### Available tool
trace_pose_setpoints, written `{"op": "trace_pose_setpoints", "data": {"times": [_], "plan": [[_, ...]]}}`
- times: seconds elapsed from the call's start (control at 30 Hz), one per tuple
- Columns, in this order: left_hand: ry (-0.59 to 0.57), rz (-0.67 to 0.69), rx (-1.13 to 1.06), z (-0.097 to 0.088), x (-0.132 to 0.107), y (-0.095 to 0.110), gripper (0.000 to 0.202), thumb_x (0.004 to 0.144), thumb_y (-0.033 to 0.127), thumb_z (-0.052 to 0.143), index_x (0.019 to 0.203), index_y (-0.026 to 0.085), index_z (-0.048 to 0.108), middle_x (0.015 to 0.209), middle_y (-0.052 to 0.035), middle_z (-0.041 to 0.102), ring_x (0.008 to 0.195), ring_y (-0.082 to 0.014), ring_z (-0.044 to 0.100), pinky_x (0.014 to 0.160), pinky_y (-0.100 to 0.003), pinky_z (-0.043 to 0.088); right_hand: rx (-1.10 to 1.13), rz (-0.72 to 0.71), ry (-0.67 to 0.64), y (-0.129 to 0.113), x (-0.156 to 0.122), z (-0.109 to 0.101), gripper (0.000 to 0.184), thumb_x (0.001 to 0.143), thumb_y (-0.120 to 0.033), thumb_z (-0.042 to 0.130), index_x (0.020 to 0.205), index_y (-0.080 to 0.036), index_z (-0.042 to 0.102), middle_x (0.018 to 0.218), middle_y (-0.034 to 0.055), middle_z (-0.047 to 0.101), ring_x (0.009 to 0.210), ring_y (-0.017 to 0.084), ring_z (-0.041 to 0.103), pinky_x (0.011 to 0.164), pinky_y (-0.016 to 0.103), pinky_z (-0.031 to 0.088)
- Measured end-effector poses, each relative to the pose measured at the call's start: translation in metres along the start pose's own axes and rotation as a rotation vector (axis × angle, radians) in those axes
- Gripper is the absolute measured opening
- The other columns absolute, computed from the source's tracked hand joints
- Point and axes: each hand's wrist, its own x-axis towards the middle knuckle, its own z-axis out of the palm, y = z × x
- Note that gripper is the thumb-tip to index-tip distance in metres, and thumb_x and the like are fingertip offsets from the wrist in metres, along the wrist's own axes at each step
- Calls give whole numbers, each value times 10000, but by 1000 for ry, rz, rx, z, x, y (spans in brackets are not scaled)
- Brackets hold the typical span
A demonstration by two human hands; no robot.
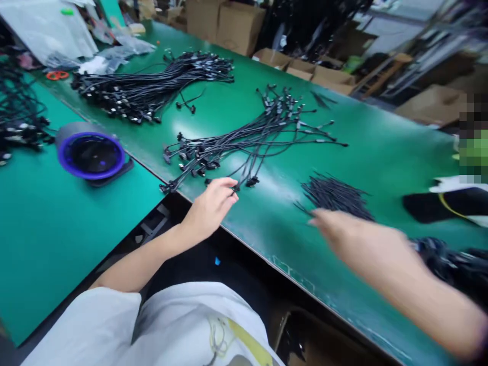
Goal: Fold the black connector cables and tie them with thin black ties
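Observation:
My left hand is at the table's near edge, thumb and fingers closed on the connector end of a black cable. That cable runs up into a loose spread of short black cables with connectors at both ends. To the right, my right hand is blurred, its fingertips pinched on thin black ties that stick out to the left. Just beyond it lies a pile of similar thin black ties, partly covered by the hand.
A big bundle of black cables lies farther back on the green table. At left stand a round purple-rimmed device, orange-handled scissors and more cables. Coiled cables lie at right. Cardboard boxes line the far side.

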Motion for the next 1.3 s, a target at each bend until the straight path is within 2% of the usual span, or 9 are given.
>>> {"op": "trace_pose_setpoints", "data": {"times": [0.17, 0.33, 0.47, 0.6, 0.73, 0.9, 1.1, 1.2, 1.3], "plan": [[-471, -42, 99, 35, -15, -4, 273, 969, 331, 436, 1024, 205, 672, 780, -18, 661, 699, -146, 613, 726, -260, 484, 81, -90, 113, -40, -8, -4, 404, 1011, -387, 372, 753, -187, 610, 625, 10, 598, 561, 114, 572, 472, 267, 296], [-658, -451, -209, 6, -6, 1, 284, 927, 383, 536, 904, 152, 701, 508, 58, 435, 434, -70, 370, 482, -191, 376, 298, -37, 42, 9, -3, 12, 362, 982, -483, 415, 960, -198, 639, 861, 45, 684, 760, 161, 637, 611, 255, 408], [-364, -561, -772, -34, 1, 3, 262, 890, 339, 605, 810, 108, 700, 444, 129, 173, 360, -14, 88, 376, -129, 291, 496, 98, 106, 52, -29, 36, 270, 978, -421, 429, 1008, -243, 631, 877, 26, 692, 747, 180, 655, 662, 290, 483], [-208, -540, -898, -53, 2, 8, 213, 898, 230, 575, 920, 61, 704, 471, 131, 141, 347, -2, 47, 348, -97, 291, 526, 263, 204, 66, -54, 49, 221, 965, -387, 438, 978, -277, 629, 858, 36, 704, 701, 208, 662, 615, 325, 499], [-181, -541, -944, -34, 5, 13, 209, 856, 221, 657, 971, 50, 696, 488, 118, 222, 351, 7, 163, 399, -88, 372, 303, 299, 260, 39, -60, 44, 225, 959, -335, 449, 1091, -280, 623, 866, 48, 726, 568, 188, 621, 508, 311, 439], [-148, -554, -878, 3, 17, 8, 241, 832, 269, 711, 961, 69, 676, 568, 66, 402, 421, -10, 346, 360, -73, 334, 78, -180, 257, -13, -55, 31, 244, 930, -182, 443, 882, -209, 681, 567, -7, 611, 458, 130, 525, 487, 288, 352], [70, -592, -1093, -26, 18, 19, 203, 991, 213, 448, 1010, 108, 621, 455, 99, 334, 305, -10, 269, 275, -34, 236, -23, 217, 356, 45, -67, 27, 303, 988, -299, 407, 1016, -189, 688, 822, 59, 732, 630, 175, 641, 491, 284, 364], [121, -457, -1126, -36, 17, 29, 259, 984, 229, 477, 1214, 147, 565, 461, 111, 397, 305, -5, 313, 283, -15, 244, 31, 133, 339, 53, -71, 31, 274, 985, -282, 428, 1017, -178, 679, 805, 42, 722, 613, 150, 628, 511, 268, 372], [33, -367, -967, -20, 19, 29, 310, 942, 230, 556, 1243, 157, 573, 550, 86, 506, 421, -11, 461, 374, -27, 355, 173, -75, 256, 20, -66, 26, 248, 978, -241, 434, 937, -182, 672, 689, 7, 664, 565, 122, 576, 549, 263, 364]]}}
